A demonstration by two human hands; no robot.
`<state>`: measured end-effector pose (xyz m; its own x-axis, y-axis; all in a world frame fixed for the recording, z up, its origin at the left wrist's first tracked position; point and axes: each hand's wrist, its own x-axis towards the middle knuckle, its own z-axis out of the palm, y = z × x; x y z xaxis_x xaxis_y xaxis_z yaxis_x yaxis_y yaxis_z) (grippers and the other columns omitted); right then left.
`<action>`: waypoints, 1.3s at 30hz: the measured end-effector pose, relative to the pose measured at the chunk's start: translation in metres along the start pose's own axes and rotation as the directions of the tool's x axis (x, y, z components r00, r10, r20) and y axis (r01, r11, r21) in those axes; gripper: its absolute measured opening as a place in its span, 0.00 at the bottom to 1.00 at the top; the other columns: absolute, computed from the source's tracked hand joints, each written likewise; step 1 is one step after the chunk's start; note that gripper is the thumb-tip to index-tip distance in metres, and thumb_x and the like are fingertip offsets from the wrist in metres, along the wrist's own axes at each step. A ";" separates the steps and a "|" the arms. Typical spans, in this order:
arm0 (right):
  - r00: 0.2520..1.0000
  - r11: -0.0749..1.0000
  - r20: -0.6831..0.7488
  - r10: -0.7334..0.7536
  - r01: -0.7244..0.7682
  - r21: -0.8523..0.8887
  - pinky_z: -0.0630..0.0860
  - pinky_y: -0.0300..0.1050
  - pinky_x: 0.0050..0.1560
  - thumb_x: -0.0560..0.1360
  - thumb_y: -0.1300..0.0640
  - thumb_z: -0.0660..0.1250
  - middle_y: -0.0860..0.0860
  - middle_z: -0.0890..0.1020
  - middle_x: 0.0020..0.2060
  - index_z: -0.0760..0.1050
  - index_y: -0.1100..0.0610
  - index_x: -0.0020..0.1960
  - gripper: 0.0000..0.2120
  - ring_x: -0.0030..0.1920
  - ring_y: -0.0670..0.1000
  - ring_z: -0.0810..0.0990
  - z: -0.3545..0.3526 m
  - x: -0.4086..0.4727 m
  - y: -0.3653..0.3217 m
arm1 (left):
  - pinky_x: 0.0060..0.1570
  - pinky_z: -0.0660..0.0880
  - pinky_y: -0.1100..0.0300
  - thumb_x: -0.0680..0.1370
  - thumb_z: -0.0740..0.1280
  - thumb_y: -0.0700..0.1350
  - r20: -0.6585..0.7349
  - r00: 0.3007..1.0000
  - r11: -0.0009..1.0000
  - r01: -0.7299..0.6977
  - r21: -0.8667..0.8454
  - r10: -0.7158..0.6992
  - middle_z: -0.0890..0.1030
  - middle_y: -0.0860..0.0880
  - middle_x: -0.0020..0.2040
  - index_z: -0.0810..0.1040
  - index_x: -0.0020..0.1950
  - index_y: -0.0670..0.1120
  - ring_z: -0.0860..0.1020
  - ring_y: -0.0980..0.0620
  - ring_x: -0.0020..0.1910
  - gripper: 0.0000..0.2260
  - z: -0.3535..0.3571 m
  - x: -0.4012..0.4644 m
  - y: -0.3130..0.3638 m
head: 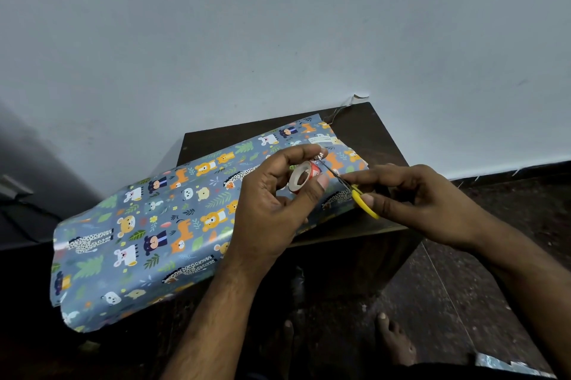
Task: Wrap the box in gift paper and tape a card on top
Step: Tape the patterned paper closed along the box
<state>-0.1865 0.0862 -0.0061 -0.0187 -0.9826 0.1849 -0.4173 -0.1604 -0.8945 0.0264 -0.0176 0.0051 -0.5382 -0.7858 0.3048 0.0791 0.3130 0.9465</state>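
Observation:
Blue gift paper point(148, 225) printed with cartoon animals covers a long box on a small dark wooden table point(380, 138) and overhangs its left edge. Above the paper's right part, my left hand point(272, 203) grips a roll of tape point(301, 177) between thumb and fingers, with a short strip pulled up to the forefinger. My right hand point(423, 200) holds yellow-handled scissors point(360, 195), whose blades point up-left at that strip. The box itself is hidden under the paper. No card shows.
A pale wall point(278, 39) stands right behind the table. A scrap of clear tape point(360, 98) curls at the table's back right corner. My bare feet point(395, 339) stand on the dark floor below, and a scrap of foil paper point(509, 364) lies at the lower right.

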 end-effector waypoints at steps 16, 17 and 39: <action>1.000 0.992 -0.019 0.016 -0.018 -0.124 0.73 0.42 0.45 0.78 0.50 0.70 0.43 0.83 0.44 0.81 0.44 0.65 0.16 0.43 0.47 0.75 0.000 0.001 0.002 | 0.27 0.76 0.58 0.79 0.70 0.38 0.006 0.998 0.989 0.067 -0.132 -0.066 0.85 0.50 0.59 0.80 0.63 0.43 0.83 0.48 0.49 0.12 0.001 -0.002 0.006; 1.000 0.991 -0.019 0.014 -0.016 -0.133 0.73 0.43 0.46 0.77 0.50 0.70 0.45 0.83 0.45 0.81 0.43 0.65 0.16 0.43 0.47 0.76 0.000 0.001 0.002 | 0.26 0.75 0.59 0.79 0.69 0.37 0.008 0.997 0.985 0.077 -0.154 -0.077 0.85 0.49 0.59 0.80 0.63 0.42 0.83 0.47 0.48 0.12 0.001 -0.002 0.006; 0.995 1.000 -0.099 0.002 -0.003 -0.019 0.77 0.60 0.55 0.78 0.46 0.67 0.51 0.85 0.53 0.83 0.45 0.61 0.13 0.54 0.59 0.82 0.002 0.002 0.004 | 0.26 0.76 0.57 0.79 0.70 0.37 -0.047 0.997 0.993 0.051 -0.110 -0.056 0.85 0.51 0.59 0.81 0.62 0.44 0.81 0.35 0.49 0.12 0.004 -0.002 0.004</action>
<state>-0.1863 0.0831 -0.0103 -0.1089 -0.9688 0.2228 -0.4342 -0.1553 -0.8873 0.0244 -0.0128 0.0076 -0.5020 -0.8262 0.2557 0.1435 0.2120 0.9667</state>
